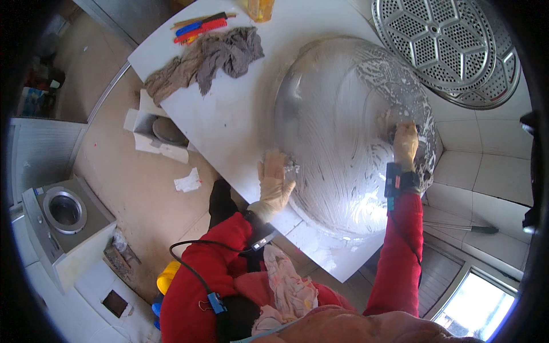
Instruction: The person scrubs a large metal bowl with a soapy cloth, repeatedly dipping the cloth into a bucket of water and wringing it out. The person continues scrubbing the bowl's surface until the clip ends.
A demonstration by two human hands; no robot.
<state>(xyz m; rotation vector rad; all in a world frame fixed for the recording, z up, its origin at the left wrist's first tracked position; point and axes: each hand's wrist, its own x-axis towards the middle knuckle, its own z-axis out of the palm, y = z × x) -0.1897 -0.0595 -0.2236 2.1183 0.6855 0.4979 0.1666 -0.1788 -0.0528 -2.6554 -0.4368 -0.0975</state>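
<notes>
1. White and slanting across the view, the surface (229,123) runs from 11 o'clock down to 5 o'clock, with a tan floor to its left and pale tiles to its right.
2. Lying upside down on the surface, just right of centre, is a large metal basin (337,131), its domed bottom streaked with soapy foam.
3. At the basin's 3 o'clock edge the right hand (405,143), gloved, presses a dark scrubbing pad (394,132) against the metal; the fingers are curled over the pad, grasping it.
4. At the basin's 8 o'clock rim the left hand (274,180), also gloved, lies with fingers spread and flat, bracing the rim where it meets the surface, clenched on nothing.
5. Both forearms wear red sleeves and dark wrist straps.
6. At 11 o'clock from the basin a crumpled grey-brown cloth (211,57) lies on the surface, with a cluster of coloured combs and sticks (200,26) just beyond it.
7. At 1 o'clock, a round perforated metal steamer tray (446,48) rests apart from the basin.
8. On the floor at 9 o'clock from the basin sits an open white box (154,131), and farther out at 8 o'clock stands a small grey machine with a round opening (66,211).
</notes>
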